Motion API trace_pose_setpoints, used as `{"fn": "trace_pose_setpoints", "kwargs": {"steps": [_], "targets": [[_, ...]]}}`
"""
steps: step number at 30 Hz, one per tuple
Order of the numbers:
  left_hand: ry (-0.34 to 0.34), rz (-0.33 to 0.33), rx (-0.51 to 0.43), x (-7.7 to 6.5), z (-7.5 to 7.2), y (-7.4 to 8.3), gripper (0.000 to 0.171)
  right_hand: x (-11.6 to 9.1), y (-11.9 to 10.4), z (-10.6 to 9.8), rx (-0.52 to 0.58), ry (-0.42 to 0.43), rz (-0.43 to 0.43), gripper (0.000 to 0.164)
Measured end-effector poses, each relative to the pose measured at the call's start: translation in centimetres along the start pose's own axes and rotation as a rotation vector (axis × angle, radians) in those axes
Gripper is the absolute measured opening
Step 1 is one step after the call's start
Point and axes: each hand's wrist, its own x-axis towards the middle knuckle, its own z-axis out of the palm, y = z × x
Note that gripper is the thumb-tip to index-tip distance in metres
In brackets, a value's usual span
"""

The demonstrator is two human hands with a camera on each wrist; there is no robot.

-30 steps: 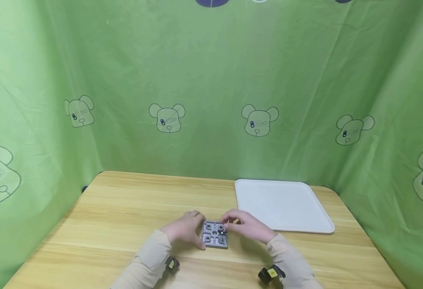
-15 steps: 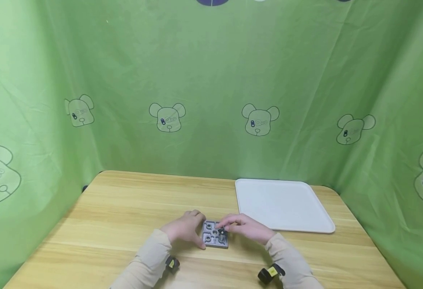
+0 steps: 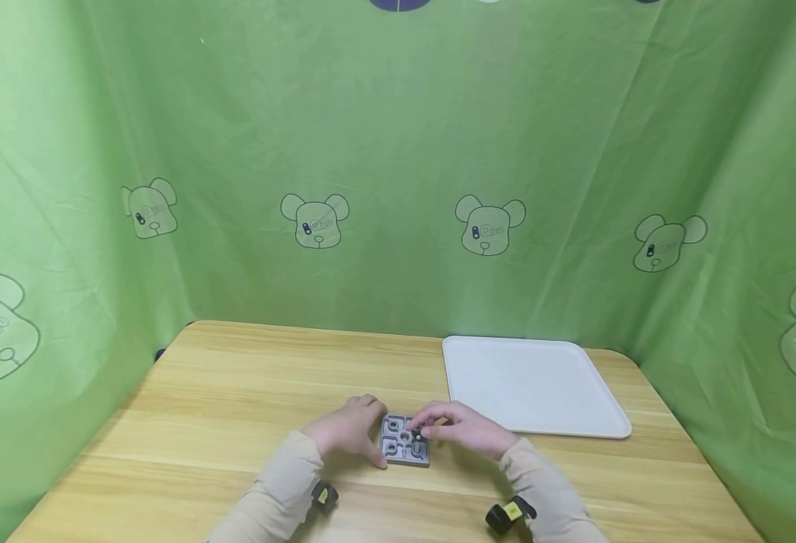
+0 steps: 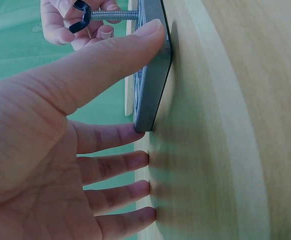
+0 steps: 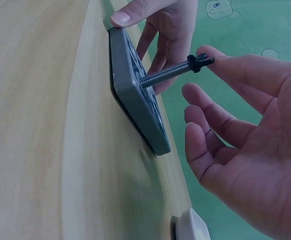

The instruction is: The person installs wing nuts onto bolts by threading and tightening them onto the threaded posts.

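A grey square plate (image 3: pixel 391 458) with recesses and round holes lies on the table. My left hand (image 3: pixel 348 431) holds its left side, the thumb at the near corner and the index finger at the far one. From the plate's right half rises a wing bolt (image 5: pixel 165 75), its metal thread bare and its black winged head on top. My right hand (image 3: pixel 468 428) has the bolt's head at its thumb and index fingertips. In the right wrist view, the other fingers of that hand are loosely curled, apart from the plate.
Behind and right of the hands lies a white tray (image 3: pixel 533 385) on the wooden table (image 3: pixel 268 377). A green curtain (image 3: pixel 398 151) with bear drawings surrounds the table's back and sides. Black wrist cameras (image 3: pixel 504 517) are strapped to both forearms.
My right fingers have shifted slightly over the plate, turning about the bolt's head. The left hand and the plate have stayed in place.
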Motion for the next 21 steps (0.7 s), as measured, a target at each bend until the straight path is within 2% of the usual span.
{"fn": "trace_pose_setpoints", "kwargs": {"steps": [15,21], "targets": [[0.004,-0.003,-0.01,-0.01,0.08,0.09,0.086,0.25,-0.05,-0.04,-0.041,0.041,-0.007,0.025],[0.004,-0.005,-0.017,0.0,0.08,0.05,0.086,-0.03,-0.72,-0.21,-0.001,0.05,-0.019,0.023]]}}
